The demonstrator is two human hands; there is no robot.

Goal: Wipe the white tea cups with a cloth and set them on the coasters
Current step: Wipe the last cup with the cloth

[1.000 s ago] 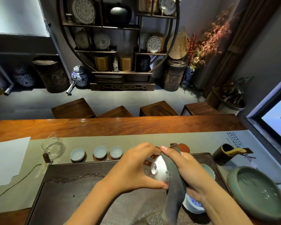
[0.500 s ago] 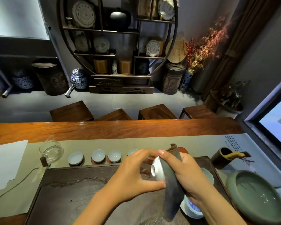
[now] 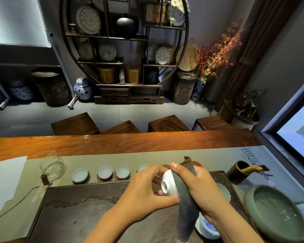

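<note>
Over the dark tea tray [image 3: 74, 207] my left hand [image 3: 144, 192] holds a white tea cup [image 3: 169, 184] on its side, foot turned toward me. My right hand [image 3: 203, 190] grips a dark grey cloth [image 3: 185, 207] and presses it against the cup's right side; the cloth's tail hangs down. Several white cups stand in a row on reddish coasters behind the tray: one [image 3: 80, 175], another [image 3: 105, 171], a third [image 3: 122, 172], and one [image 3: 142, 167] partly hidden by my left hand. A bare red coaster [image 3: 197, 163] shows behind my right hand.
A glass pitcher [image 3: 53, 168] stands at the left by a white paper sheet [image 3: 3, 179]. A green ceramic bowl [image 3: 277, 213] sits at the right, a dark utensil holder [image 3: 240, 171] behind it. A blue-and-white lidded cup [image 3: 207, 228] and a pale cup [image 3: 224, 192] sit under my right arm.
The cup has turned a little in my left hand while the cloth slides over its side. Both hands stay over the tray's right part.
</note>
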